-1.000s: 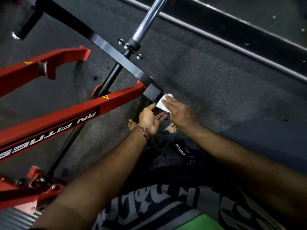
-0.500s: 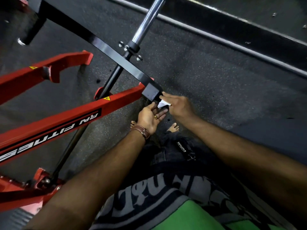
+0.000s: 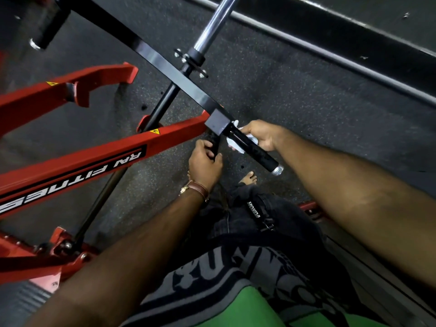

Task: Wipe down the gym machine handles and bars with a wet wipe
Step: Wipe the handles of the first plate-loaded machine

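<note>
The right hand (image 3: 260, 135) is curled around a black handle (image 3: 253, 149) that sticks out from the end of a black square bar (image 3: 169, 69). A white wet wipe (image 3: 233, 143) is pressed between this hand and the handle, close to the bar's end, so its grip is clamped on the wipe and handle together. The handle's silver tip (image 3: 277, 170) points to the near right. The left hand (image 3: 204, 161) has its grip closed around a second black handle (image 3: 215, 143) that hangs down just under the bar's end. A brown watch strap (image 3: 197, 188) sits on the left wrist. A red frame (image 3: 77, 159) lies to the left, over the dark speckled floor (image 3: 295, 95). A shiny silver bar (image 3: 215, 22) runs to the far side.
</note>
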The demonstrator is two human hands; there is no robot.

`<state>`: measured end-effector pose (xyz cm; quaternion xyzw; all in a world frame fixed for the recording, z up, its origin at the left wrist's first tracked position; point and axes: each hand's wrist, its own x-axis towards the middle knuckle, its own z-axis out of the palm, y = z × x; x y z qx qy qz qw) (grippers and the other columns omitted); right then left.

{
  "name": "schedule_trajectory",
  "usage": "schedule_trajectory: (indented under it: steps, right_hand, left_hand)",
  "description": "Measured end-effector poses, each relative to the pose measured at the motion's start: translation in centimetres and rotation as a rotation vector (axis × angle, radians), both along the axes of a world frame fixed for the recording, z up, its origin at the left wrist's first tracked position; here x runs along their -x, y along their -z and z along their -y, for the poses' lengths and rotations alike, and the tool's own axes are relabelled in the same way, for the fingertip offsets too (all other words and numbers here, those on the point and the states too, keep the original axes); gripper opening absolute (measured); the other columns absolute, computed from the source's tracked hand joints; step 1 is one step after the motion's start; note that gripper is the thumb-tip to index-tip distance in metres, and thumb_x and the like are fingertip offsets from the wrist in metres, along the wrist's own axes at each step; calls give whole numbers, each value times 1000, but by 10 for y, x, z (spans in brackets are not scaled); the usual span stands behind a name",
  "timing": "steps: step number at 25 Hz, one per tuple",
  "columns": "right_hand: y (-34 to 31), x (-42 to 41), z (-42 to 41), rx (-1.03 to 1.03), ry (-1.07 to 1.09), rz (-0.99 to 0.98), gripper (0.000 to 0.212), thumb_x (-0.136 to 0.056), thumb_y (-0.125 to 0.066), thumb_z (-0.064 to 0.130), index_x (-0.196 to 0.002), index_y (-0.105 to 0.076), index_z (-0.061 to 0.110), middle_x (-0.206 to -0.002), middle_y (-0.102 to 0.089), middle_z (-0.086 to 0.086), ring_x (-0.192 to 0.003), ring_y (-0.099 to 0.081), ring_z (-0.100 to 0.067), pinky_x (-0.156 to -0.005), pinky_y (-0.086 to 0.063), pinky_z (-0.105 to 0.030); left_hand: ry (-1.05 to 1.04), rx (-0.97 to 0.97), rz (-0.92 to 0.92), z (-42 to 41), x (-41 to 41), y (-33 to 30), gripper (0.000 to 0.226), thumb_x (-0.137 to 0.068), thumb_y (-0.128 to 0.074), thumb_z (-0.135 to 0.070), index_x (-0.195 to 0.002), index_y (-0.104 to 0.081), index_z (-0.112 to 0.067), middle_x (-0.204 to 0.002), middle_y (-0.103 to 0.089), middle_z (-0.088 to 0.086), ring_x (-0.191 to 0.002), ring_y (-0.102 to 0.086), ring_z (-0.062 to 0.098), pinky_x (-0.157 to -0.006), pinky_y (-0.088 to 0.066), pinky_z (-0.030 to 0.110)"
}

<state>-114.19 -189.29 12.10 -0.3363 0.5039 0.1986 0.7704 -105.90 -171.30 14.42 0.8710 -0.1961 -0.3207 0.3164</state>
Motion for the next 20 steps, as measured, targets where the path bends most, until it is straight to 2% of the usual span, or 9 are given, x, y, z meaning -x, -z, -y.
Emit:
schedule_trajectory:
  steps: [3, 5, 8, 11, 14, 16, 18, 19, 20]
  right_hand:
    - [-2, 4, 1, -18, -124, 2, 31, -97, -39, 10, -100, -69, 0, -84, -73, -15, -62, -70, -19, -53, -55, -26]
    - [-5, -7, 5, -40, -44, 25, 31, -96, -38, 7, -103, -67, -1, -87, -74, -17, -64, -71, -22, -54, -57, -28]
    - [-4, -6, 3, -50, -7, 33, 31, -97, -36, 5, -104, -65, -1, -86, -75, -16, -64, -72, -22, -56, -57, -28]
    - [-5, 8, -1, -21, -84, 9, 31, -95, -36, 4, -102, -66, 2, -85, -72, -16, -61, -70, -22, -52, -55, -27]
    - [-7, -14, 5, 68, 50, -12, 27, -98, -37, 1, -91, -63, 2, -77, -70, -14, -62, -71, -23, -55, -58, -30]
    - [-8, -24, 0, 286, 59, -19, 25, -98, -44, 1, -80, -61, 6, -72, -64, -9, -61, -64, -19, -63, -54, -31]
    - [-1, -3, -16, 748, -48, 38, 21, -94, -53, 4, -77, -65, 6, -72, -61, -5, -64, -54, -14, -64, -44, -29]
    - [3, 17, -32, 1015, -112, 78, 16, -91, -57, 5, -86, -72, 4, -79, -67, -6, -70, -59, -15, -66, -46, -28]
    - [3, 36, -52, 1247, -183, 112, 23, -87, -58, 3, -102, -75, 6, -96, -74, -8, -83, -67, -19, -73, -52, -29]
  left_hand:
    - [30, 9, 64, 1, -8, 2, 42, -82, -75, -9, -117, -51, -9, -109, -52, 7, -87, -53, 17, -77, -44, 20]
    - [51, -43, 65, 4, -11, 6, 46, -84, -74, -12, -123, -51, -5, -119, -50, 12, -97, -56, 24, -89, -46, 26]
    - [104, -130, 66, 7, -16, 9, 43, -88, -70, -16, -127, -55, -4, -123, -56, 16, -108, -58, 33, -97, -46, 39]
    - [157, -174, 63, 5, -21, 14, 44, -91, -68, -19, -131, -58, -5, -124, -64, 16, -113, -59, 33, -98, -46, 37]
    - [163, -156, 49, 3, -23, 17, 46, -92, -67, -20, -135, -58, -7, -128, -66, 14, -117, -61, 31, -101, -47, 36]
    - [191, -140, 43, 1, -25, 17, 46, -92, -68, -19, -136, -58, -7, -127, -67, 14, -117, -62, 31, -101, -46, 34]
    - [217, -125, 37, 1, -28, 16, 45, -92, -68, -18, -134, -59, -7, -126, -68, 14, -117, -62, 31, -98, -44, 31]
    - [222, -117, 37, 1, -29, 16, 44, -92, -69, -17, -133, -60, -8, -125, -68, 15, -116, -62, 31, -97, -44, 30]
    - [217, -106, 41, 0, -29, 16, 43, -91, -69, -16, -133, -61, -8, -124, -68, 15, -116, -62, 30, -96, -43, 29]
